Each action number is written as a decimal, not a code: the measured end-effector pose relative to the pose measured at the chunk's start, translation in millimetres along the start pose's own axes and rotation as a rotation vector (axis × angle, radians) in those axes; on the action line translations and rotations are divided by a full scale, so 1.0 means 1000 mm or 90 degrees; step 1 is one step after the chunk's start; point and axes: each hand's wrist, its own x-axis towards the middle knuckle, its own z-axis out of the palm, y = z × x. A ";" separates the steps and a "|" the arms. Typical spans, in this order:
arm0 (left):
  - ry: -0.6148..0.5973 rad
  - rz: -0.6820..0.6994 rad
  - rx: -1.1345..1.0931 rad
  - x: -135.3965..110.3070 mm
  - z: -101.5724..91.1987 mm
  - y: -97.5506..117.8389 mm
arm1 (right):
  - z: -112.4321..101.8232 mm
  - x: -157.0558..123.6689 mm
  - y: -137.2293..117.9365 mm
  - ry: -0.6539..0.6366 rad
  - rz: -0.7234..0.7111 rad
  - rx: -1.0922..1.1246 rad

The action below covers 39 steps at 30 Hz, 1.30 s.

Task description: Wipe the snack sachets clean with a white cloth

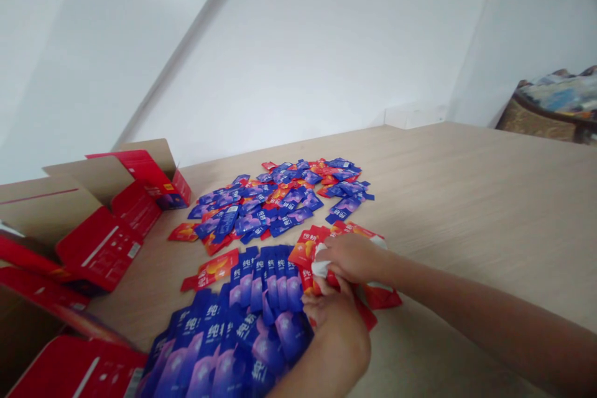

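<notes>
My right hand [351, 257] is curled shut over a bunch of red sachets [308, 247] with white backs, near the middle of the wooden table [466, 199]. Just below it, my left hand [332, 316] pinches the lower end of the same bunch. To the left of both hands lies a fanned row of blue-purple sachets [261, 280], which runs down toward me into a larger blue pile [214, 354]. A loose red sachet [212, 269] lies left of the row.
A scattered heap of mixed blue and red sachets [280, 199] lies further back on the table. Open red cardboard boxes [116, 217] stand at the left edge, another red box [79, 370] at the bottom left. A white wall rises behind; a cushioned seat [555, 106] is at the far right.
</notes>
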 end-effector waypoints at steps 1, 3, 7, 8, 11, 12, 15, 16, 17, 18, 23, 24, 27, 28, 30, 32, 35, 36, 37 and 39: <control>-0.002 0.000 -0.001 -0.002 -0.002 0.000 | 0.002 0.002 0.002 0.001 0.011 -0.004; -0.003 -0.004 -0.004 -0.005 -0.004 0.001 | 0.003 0.007 0.011 0.001 0.055 -0.039; 0.003 -0.014 -0.009 -0.005 -0.003 0.003 | -0.007 0.013 0.017 0.013 0.090 -0.080; 0.006 -0.016 -0.009 -0.004 -0.001 0.003 | -0.008 0.012 0.013 0.023 0.070 -0.071; 0.012 -0.019 -0.002 -0.001 0.003 0.005 | -0.005 0.007 0.000 0.018 -0.002 -0.030; 0.013 -0.019 0.001 -0.001 0.004 0.006 | -0.001 0.007 -0.002 0.008 -0.020 -0.019; 0.012 -0.020 0.009 -0.001 0.005 0.007 | 0.008 0.015 0.002 0.001 -0.009 -0.025; 0.012 -0.019 0.011 -0.001 0.005 0.007 | 0.009 0.019 0.006 0.008 0.013 -0.039; 0.011 -0.018 0.012 -0.002 0.004 0.007 | 0.009 0.023 0.010 0.015 0.036 -0.055; 0.008 -0.018 0.013 -0.002 0.004 0.007 | 0.008 0.027 0.014 0.021 0.055 -0.069; 0.000 -0.013 0.015 -0.003 0.003 0.006 | -0.002 0.020 0.005 0.030 0.030 -0.059; 0.003 -0.013 0.018 -0.003 0.003 0.006 | -0.002 0.015 0.001 0.025 0.012 -0.044; 0.015 -0.015 0.027 -0.004 0.004 0.007 | 0.004 0.007 -0.003 0.002 -0.030 0.009; 0.021 -0.016 0.030 -0.005 0.005 0.007 | 0.006 0.008 -0.001 0.001 -0.023 0.014; 0.033 -0.017 0.036 -0.005 0.006 0.008 | 0.007 0.011 0.007 0.009 0.020 -0.002; 0.039 -0.017 0.040 -0.005 0.008 0.008 | 0.005 0.015 0.014 0.018 0.066 -0.030; 0.040 -0.025 0.046 -0.004 0.010 0.009 | 0.000 0.013 0.012 0.038 0.055 -0.032; 0.040 -0.028 0.048 -0.003 0.011 0.010 | 0.000 0.010 0.009 0.038 0.036 -0.024; 0.041 -0.032 0.050 -0.003 0.012 0.010 | 0.001 0.007 0.005 0.034 0.017 -0.014; 0.054 -0.040 0.059 -0.002 0.013 0.012 | 0.004 0.002 0.000 0.012 -0.006 0.006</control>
